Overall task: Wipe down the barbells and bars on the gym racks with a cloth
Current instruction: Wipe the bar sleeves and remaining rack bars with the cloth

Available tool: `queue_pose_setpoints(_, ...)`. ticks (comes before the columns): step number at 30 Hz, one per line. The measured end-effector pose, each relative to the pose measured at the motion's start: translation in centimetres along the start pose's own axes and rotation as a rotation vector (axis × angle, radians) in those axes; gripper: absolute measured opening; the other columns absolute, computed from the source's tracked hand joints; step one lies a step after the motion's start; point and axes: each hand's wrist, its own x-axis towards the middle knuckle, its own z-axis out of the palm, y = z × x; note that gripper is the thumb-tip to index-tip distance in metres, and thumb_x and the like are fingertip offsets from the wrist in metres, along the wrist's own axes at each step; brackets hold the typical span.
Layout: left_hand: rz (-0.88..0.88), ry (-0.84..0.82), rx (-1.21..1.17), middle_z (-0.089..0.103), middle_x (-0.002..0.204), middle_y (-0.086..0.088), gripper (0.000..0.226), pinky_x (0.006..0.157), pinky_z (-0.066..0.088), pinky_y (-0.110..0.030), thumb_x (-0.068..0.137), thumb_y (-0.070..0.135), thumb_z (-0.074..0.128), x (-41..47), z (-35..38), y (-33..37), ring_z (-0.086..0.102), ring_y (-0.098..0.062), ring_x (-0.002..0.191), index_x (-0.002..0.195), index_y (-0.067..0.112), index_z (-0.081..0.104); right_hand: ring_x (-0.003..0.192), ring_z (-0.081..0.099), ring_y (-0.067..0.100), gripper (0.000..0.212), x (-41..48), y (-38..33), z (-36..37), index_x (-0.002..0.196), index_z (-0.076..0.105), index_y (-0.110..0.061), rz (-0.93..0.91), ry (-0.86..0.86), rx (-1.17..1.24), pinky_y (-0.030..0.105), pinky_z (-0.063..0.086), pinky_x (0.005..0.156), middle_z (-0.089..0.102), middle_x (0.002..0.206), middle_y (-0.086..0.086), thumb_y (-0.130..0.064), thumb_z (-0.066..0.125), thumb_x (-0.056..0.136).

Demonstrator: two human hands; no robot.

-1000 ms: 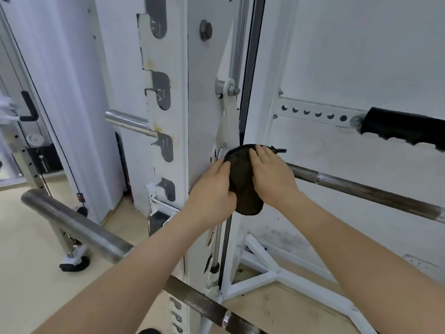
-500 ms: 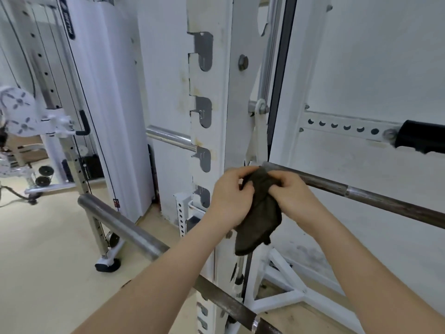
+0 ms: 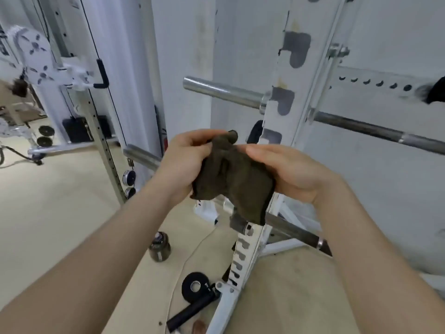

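Head view: beige floor and white walls are seen. 1 brown cloth is gripped by left hand and right hand, before 1 white rack bearing 2 barbells.

Dark olive-brown cloth; white rack upright with grey slots; silver barbell sleeve; beige floor.

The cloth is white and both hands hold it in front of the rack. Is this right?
Not fully: in the head view the cloth is dark brown, not white. The left hand and right hand do hold it in front of the rack.
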Motion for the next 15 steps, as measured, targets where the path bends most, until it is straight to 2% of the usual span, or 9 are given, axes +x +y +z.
queue_pose_setpoints(2, -0.021, -0.024, -0.006, 0.074, 0.099, -0.002, 0.028, 0.081, 0.057, -0.032, 0.094, 0.003, 0.053, 0.1, -1.0, -0.7, 0.069, -0.02, 0.096, 0.101, 0.019, 0.074, 0.113, 0.066, 0.022, 0.032, 1.0, 0.7, 1.1, 0.128, 0.063, -0.016, 0.054, 0.03, 0.028, 0.04, 0.05, 0.101, 0.07, 0.12, 0.006, -0.027, 0.051, 0.101)
queue_pose_setpoints(4, -0.017, -0.032, 0.024, 0.074, 0.1, -0.001, 0.029, 0.08, 0.057, -0.03, 0.094, 0.003, 0.053, 0.9, -1.1, -1.3, 0.07, -0.019, 0.096, 0.101, 0.019, 0.075, 0.11, 0.066, 0.024, 0.031, 1.8, 1.7, 1.5, 0.128, 0.061, -0.007, 0.059, -0.011, 0.099, 0.037, 0.052, 0.099, 0.069, 0.119, 0.009, -0.016, 0.051, 0.1)
queue_pose_setpoints(7, 0.005, 0.039, 0.128, 0.074, 0.099, 0.004, 0.032, 0.082, 0.057, -0.029, 0.097, 0.007, 0.049, 2.7, -0.4, -2.1, 0.069, -0.015, 0.096, 0.101, 0.023, 0.075, 0.102, 0.067, 0.023, 0.03, 2.8, 3.1, 1.3, 0.123, 0.062, -0.002, 0.02, -0.049, 0.199, 0.033, 0.056, 0.088, 0.071, 0.111, 0.011, -0.009, 0.058, 0.094)
queue_pose_setpoints(12, 0.187, 0.268, 0.493, 0.069, 0.102, 0.012, 0.036, 0.093, 0.048, -0.025, 0.097, 0.009, 0.042, 6.9, 2.0, -3.1, 0.061, -0.006, 0.101, 0.103, 0.025, 0.074, 0.115, 0.062, 0.034, 0.043, 5.0, 3.4, -0.2, 0.129, 0.056, -0.011, -0.038, 0.061, 0.455, 0.049, 0.051, 0.099, 0.064, 0.124, 0.018, -0.014, 0.067, 0.088)
queue_pose_setpoints(15, 0.244, 0.307, 0.645, 0.067, 0.092, 0.017, 0.035, 0.085, 0.044, -0.02, 0.093, 0.008, 0.044, 9.2, 2.0, -3.0, 0.059, -0.003, 0.094, 0.093, 0.028, 0.071, 0.111, 0.065, 0.033, 0.038, 5.5, 2.2, 0.0, 0.129, 0.051, -0.014, -0.033, 0.051, 0.519, 0.051, 0.053, 0.095, 0.065, 0.121, 0.019, -0.01, 0.062, 0.093)
